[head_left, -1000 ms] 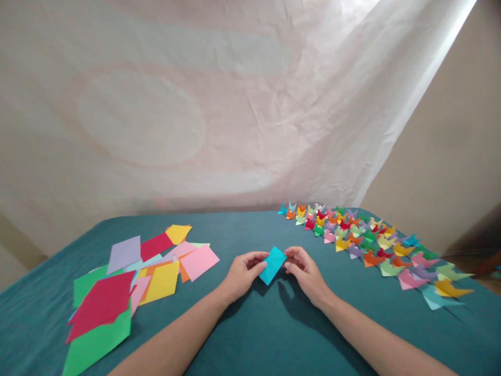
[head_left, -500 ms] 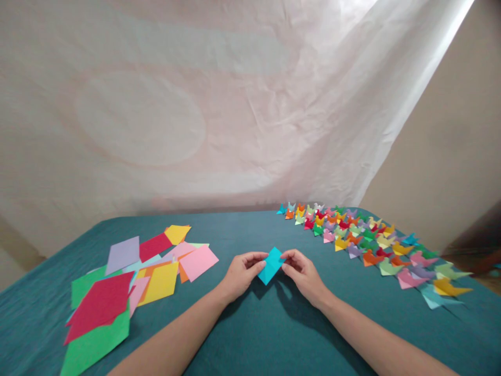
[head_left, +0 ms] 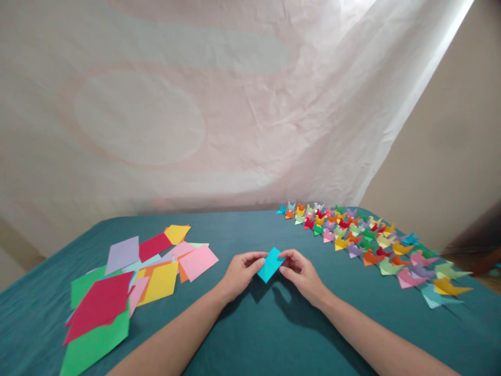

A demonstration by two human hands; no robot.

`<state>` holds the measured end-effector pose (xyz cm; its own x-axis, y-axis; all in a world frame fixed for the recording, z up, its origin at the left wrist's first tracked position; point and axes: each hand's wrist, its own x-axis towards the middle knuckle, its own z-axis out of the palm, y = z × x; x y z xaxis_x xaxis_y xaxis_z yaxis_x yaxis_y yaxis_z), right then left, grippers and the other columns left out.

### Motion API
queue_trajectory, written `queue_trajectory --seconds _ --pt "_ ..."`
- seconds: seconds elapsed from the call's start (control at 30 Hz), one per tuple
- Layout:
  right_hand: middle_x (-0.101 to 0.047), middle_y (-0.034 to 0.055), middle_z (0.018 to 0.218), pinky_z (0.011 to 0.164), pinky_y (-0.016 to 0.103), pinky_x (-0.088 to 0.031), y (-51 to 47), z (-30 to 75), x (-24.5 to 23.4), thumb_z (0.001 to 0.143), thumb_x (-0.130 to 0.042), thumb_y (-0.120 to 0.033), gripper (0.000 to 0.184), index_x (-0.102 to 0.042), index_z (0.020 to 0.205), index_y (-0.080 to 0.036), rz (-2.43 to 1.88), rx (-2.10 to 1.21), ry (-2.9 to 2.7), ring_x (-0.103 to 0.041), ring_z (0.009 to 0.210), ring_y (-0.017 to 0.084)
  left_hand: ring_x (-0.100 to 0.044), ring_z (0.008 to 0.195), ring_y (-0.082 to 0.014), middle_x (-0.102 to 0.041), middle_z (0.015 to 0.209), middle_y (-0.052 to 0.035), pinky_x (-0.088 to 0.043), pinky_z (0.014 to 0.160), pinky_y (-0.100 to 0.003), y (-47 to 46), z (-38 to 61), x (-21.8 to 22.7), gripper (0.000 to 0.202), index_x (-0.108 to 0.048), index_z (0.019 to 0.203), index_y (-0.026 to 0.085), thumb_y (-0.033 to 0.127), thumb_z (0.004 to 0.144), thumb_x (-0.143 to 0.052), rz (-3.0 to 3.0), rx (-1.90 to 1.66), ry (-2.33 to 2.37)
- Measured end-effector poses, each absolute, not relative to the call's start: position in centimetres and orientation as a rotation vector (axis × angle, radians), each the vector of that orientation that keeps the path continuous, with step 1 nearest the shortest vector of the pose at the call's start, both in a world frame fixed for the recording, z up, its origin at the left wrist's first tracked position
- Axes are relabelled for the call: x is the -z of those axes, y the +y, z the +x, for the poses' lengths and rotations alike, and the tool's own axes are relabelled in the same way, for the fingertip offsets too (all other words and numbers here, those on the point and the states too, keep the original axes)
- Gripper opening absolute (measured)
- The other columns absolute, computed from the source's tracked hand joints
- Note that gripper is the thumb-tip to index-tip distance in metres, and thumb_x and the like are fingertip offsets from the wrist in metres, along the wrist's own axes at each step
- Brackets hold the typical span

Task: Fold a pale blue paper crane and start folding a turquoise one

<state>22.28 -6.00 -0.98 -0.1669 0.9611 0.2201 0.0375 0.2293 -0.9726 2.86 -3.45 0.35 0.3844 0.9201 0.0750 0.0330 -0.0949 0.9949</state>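
Note:
A small folded piece of blue origami paper is held between my two hands, tilted like a diamond, a little above the table; its shadow falls below it. My left hand pinches its left corner between thumb and fingers. On the other side, my right hand grips the right edge, index finger on top and thumb lower down. Crease lines run across the paper's face. The rear side of the paper is hidden from me.
Loose coloured paper sheets, including a red sheet and a pink sheet, overlap on the left of the green-covered table. Rows of small folded paper birds, one orange bird among them, stand on the right. A pale hanging cloth closes the back.
My right thumb and fingers have shifted slightly on the blue paper's right edge, with the thumb a little lower. The left hand stays nearly in place.

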Motion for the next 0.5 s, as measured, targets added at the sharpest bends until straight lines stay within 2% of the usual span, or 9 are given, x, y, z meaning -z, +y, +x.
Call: queue_trajectory --seconds 0.5 --pt "-0.059 -0.0003 0.079 0.063 0.026 -0.041 -5.97 22.29 1.01 0.077 -0.062 -0.031 0.025 -0.051 0.097 -0.02 -0.98 -1.146 -1.48 -0.054 0.07 0.015 -0.061 0.089 -0.0219 -0.069 0.1 -0.0083 -0.046 0.083 -0.032 -3.51 2.91 -0.56 0.039 -0.068 0.105 0.014 0.04 0.076 -0.064 1.465 -0.948 0.919"
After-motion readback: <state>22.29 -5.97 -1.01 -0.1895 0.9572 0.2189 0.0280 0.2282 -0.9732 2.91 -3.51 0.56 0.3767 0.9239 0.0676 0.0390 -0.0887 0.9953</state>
